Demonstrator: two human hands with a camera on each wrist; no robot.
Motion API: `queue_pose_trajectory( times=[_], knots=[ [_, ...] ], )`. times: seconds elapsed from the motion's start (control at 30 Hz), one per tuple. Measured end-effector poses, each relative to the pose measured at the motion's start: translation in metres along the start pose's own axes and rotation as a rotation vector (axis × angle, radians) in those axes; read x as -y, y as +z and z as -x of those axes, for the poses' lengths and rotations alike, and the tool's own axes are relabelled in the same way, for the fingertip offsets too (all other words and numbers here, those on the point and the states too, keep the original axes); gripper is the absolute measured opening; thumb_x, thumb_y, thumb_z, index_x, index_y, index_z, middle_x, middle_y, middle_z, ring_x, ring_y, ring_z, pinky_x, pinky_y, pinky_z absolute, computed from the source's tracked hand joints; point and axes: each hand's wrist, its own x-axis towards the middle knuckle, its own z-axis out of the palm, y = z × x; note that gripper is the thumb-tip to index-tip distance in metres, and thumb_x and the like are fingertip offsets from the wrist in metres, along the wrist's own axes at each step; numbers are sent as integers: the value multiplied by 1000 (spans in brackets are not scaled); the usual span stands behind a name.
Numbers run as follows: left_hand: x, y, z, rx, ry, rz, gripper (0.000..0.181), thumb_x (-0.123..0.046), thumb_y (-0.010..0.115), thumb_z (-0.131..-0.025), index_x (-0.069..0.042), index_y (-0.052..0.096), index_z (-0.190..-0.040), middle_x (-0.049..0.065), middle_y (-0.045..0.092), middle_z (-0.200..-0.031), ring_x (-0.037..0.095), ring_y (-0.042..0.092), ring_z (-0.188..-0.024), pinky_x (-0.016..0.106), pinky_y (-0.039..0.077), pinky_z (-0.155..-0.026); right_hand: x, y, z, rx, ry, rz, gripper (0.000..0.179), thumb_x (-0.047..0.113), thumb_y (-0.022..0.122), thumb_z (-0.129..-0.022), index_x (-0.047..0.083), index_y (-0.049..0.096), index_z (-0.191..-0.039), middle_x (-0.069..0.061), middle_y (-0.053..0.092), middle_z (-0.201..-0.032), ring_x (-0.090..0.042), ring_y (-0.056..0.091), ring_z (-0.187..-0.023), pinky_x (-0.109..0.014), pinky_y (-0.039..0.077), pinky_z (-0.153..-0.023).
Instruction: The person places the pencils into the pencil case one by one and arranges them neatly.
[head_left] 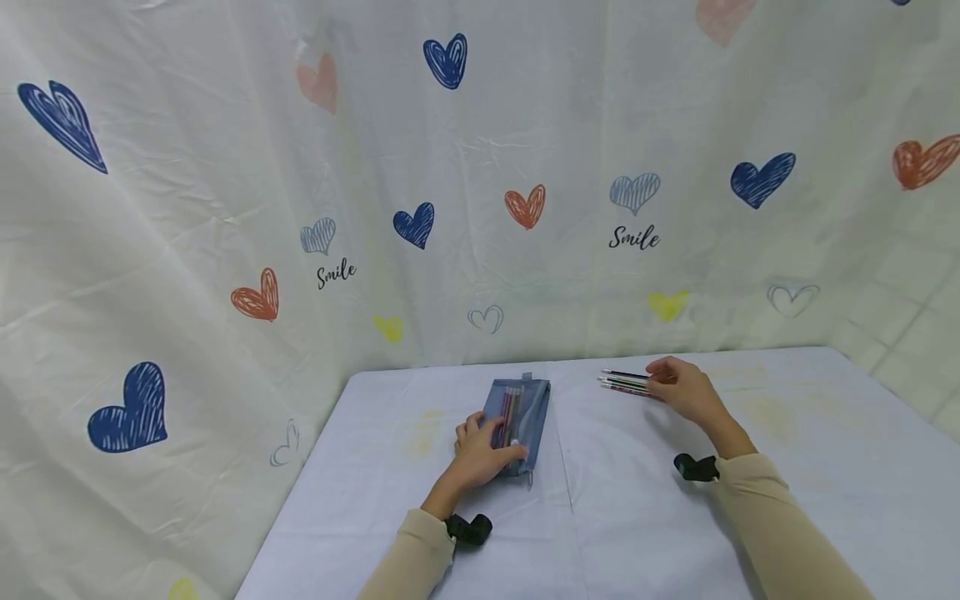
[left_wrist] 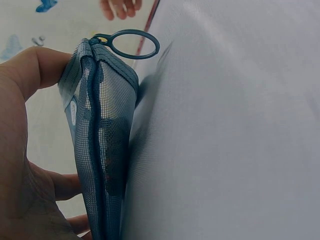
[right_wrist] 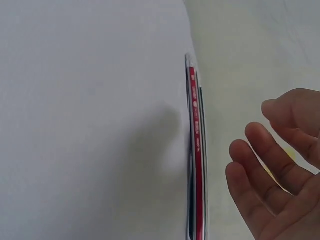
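A blue mesh zip pouch (head_left: 537, 417) lies flat on the table, with several coloured pencils (head_left: 513, 408) showing through its top. My left hand (head_left: 480, 454) rests on the pouch, fingers spread at its left side and thumb near its close end. In the left wrist view the zip (left_wrist: 95, 125) looks closed there, and a ring pull (left_wrist: 135, 56) sticks out. To the right, several pencils (head_left: 621, 382) lie side by side; one is red with white lettering (right_wrist: 196, 115). My right hand (head_left: 686, 392) hovers over their right ends, fingers loosely bent and apart from them in the right wrist view.
A white cloth covers the table (head_left: 622, 525), with a crease running down its middle. Behind it hangs a white curtain (head_left: 555, 108) printed with hearts and "Smile". Dark wrist cameras sit at both cuffs.
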Motion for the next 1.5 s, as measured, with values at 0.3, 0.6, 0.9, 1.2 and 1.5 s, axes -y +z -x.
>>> queue_pose_trajectory(
  times=[0.3,0.6,0.9,1.2,1.5],
  knots=[
    [-1,-2,1,2,-4,6,80,-52,75,-83,-14,51,-150,18,24,-163,40,25,-141,68,29,-108,-15,-1,-2,0,-59,150,30,10,68,-92,-5,65,-117,-25,70,-110,-40,65,-104,-53,52,-86],
    [-2,-2,2,-1,-4,4,81,-53,74,-84,-14,51,-150,18,25,-163,40,26,-141,68,29,-108,-17,-4,-3,79,-33,211,32,6,66,-89,-6,65,-118,-25,70,-108,-34,64,-95,-49,52,-80],
    [-2,-1,3,-2,-9,9,82,-53,75,-83,-14,50,-151,18,24,-163,40,25,-141,67,29,-109,-21,-5,-5,163,-4,240,31,2,66,-88,-7,65,-118,-26,69,-113,-37,63,-101,-52,51,-86],
    [-3,-1,3,-2,-10,13,82,-53,74,-83,-14,50,-151,18,24,-163,40,25,-142,68,28,-110,-18,-4,-4,203,-19,263,28,-2,64,-87,-4,67,-115,-20,68,-102,-31,60,-90,-48,51,-79],
    [-4,-1,4,-4,-11,4,82,-52,74,-83,-13,50,-151,18,24,-163,40,25,-142,68,28,-110,-14,2,0,237,-49,262,16,5,70,-87,5,71,-103,-12,67,-91,-23,58,-80,-38,47,-70]
  ],
)
